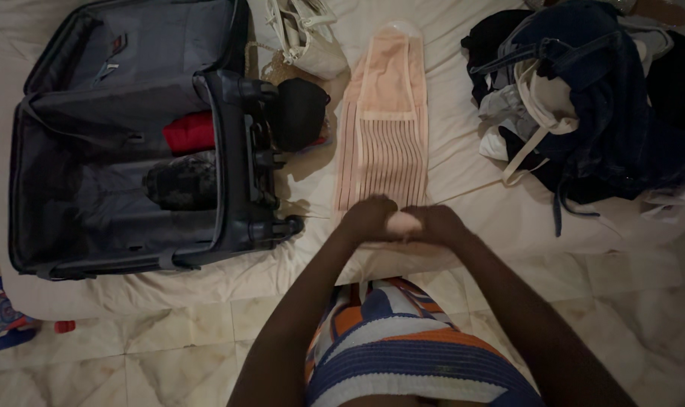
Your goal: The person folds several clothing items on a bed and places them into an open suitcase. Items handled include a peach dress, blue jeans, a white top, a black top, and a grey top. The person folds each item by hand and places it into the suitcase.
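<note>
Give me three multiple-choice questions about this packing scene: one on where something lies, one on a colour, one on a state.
1. Where does the suitcase lie?
A. On the bed, left of the peach band
B. On the floor tiles
C. On top of the clothes pile

2. What colour is the folded item inside the suitcase?
A. Green
B. Red
C. Yellow

3. How are the two hands placed?
A. Spread far apart
B. Together at the near end of the band
C. Inside the suitcase

Answers:
1 A: the suitcase rests on the sheet, with the band to its right.
2 B: the red item shows in the open case.
3 B: the left hand and right hand meet over the band's rolled near end.
</note>
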